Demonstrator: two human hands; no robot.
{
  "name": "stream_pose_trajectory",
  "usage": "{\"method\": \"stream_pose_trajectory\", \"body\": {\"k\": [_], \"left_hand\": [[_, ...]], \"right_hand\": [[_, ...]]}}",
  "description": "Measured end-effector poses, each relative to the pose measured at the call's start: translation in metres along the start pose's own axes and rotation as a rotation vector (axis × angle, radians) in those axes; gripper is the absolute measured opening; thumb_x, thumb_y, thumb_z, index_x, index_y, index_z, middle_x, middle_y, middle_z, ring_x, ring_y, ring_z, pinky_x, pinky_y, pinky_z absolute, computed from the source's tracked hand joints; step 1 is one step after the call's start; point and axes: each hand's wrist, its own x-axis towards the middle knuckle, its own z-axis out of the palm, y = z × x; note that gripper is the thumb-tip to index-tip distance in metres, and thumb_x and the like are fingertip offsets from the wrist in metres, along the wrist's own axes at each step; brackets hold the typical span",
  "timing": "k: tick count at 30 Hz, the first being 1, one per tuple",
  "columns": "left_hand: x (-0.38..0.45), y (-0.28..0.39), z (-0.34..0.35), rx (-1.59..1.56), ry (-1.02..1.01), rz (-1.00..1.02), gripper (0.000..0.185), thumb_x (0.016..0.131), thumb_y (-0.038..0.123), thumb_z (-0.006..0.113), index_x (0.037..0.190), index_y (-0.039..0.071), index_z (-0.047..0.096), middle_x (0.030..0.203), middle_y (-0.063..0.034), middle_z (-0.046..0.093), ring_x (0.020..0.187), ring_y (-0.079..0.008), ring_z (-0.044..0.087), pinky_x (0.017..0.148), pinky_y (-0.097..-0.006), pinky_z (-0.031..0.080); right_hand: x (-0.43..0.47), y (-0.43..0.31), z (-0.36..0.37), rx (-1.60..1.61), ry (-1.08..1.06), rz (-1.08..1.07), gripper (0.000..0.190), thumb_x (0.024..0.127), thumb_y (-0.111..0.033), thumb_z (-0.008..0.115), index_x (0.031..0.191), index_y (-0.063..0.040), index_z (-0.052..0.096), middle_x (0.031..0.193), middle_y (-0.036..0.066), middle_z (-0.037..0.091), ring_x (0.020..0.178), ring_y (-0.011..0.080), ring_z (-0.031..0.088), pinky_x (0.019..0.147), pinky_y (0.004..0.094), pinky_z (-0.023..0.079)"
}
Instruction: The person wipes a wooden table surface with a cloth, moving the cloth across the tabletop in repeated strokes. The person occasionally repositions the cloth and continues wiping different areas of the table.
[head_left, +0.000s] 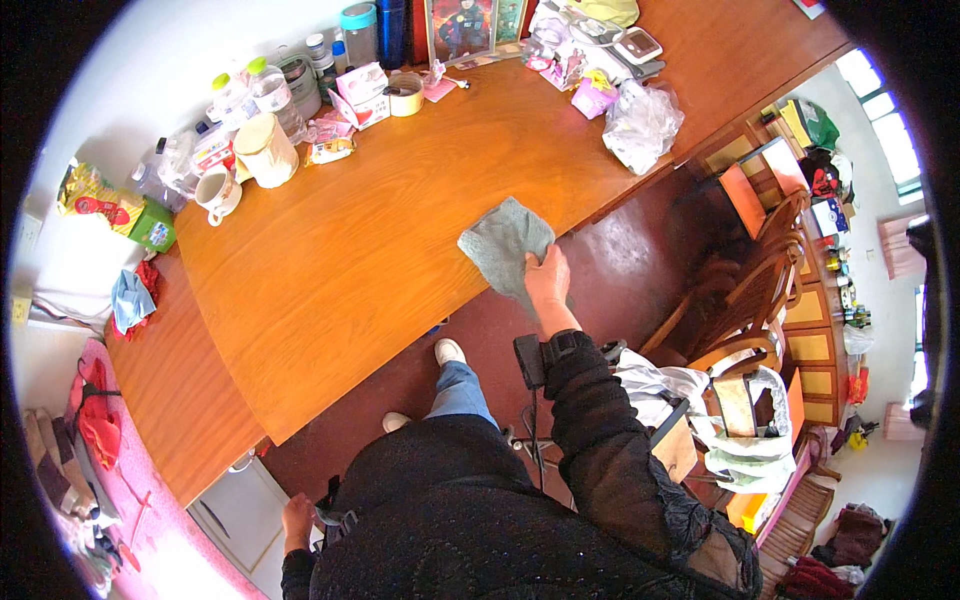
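Note:
My right hand (549, 279) grips a grey-green cloth (504, 238) by its near corner, at the front edge of a wooden table (360, 240). The cloth is spread out and partly overhangs that edge; whether it touches the tabletop, I cannot tell. Low at my left side, beside my body and away from the table, is my left hand (298, 517). Its fingers are partly hidden, and nothing is plainly seen in it. A dark device is strapped at my right wrist.
Along the wall side stand a mug (218, 192), a covered cylindrical container (265, 150), plastic bottles (271, 94) and a tape roll (406, 94). A clear plastic bag (642, 126) lies at the table's right edge. Wooden chairs (757, 292) and a bag-laden seat stand to my right.

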Motion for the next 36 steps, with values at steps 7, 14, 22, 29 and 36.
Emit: {"method": "stream_pose_trajectory", "body": {"k": [7, 14, 22, 29, 36], "left_hand": [[0.005, -0.032, 0.009, 0.079, 0.029, 0.114, 0.021, 0.084, 0.016, 0.057, 0.097, 0.0, 0.064, 0.078, -0.0049, 0.064, 0.073, -0.0158, 0.06, 0.064, -0.0304, 0.047], [0.021, -0.073, 0.041, 0.052, 0.068, -0.067, 0.027, 0.086, 0.019, 0.057, 0.104, 0.001, 0.066, 0.099, -0.0137, 0.068, 0.099, -0.0264, 0.063, 0.083, -0.0355, 0.047], [0.049, -0.078, 0.051, -0.238, -0.001, -0.037, 0.03, 0.084, 0.016, 0.058, 0.108, 0.0, 0.065, 0.099, -0.0145, 0.068, 0.096, -0.023, 0.064, 0.082, -0.0324, 0.048], [0.054, -0.056, 0.066, -0.151, 0.107, -0.097, 0.038, 0.081, 0.018, 0.061, 0.114, 0.001, 0.062, 0.097, -0.0137, 0.069, 0.092, -0.0189, 0.065, 0.079, -0.0304, 0.05], [0.021, -0.047, 0.063, 0.011, 0.107, -0.034, 0.039, 0.081, 0.029, 0.061, 0.111, 0.004, 0.064, 0.103, -0.0168, 0.066, 0.097, -0.0332, 0.063, 0.082, -0.0387, 0.049]], "right_hand": [[0.033, -0.013, -0.008, -0.33, -0.013, -0.264, 0.062, 0.083, -0.022, 0.063, 0.134, 0.001, 0.039, 0.126, 0.02, 0.051, 0.116, 0.0354, 0.048, 0.096, 0.0418, 0.041], [0.023, -0.021, 0.027, -0.467, -0.046, -0.316, 0.056, 0.088, -0.01, 0.042, 0.141, 0.002, 0.027, 0.146, 0.018, 0.029, 0.133, 0.0349, 0.03, 0.108, 0.0432, 0.028], [-0.003, -0.056, 0.05, -0.41, -0.102, -0.574, 0.055, 0.084, -0.009, 0.045, 0.135, 0.006, 0.032, 0.131, 0.02, 0.041, 0.123, 0.036, 0.037, 0.102, 0.0453, 0.032], [-0.036, -0.085, 0.072, -0.228, -0.219, -0.933, 0.057, 0.078, -0.006, 0.049, 0.132, 0.004, 0.035, 0.131, 0.02, 0.042, 0.123, 0.0357, 0.039, 0.101, 0.0457, 0.034], [-0.026, -0.117, 0.067, -0.053, -0.488, -1.091, 0.044, 0.078, -0.006, 0.049, 0.122, -0.003, 0.049, 0.108, 0.016, 0.056, 0.105, 0.0347, 0.052, 0.087, 0.0436, 0.044]]}}
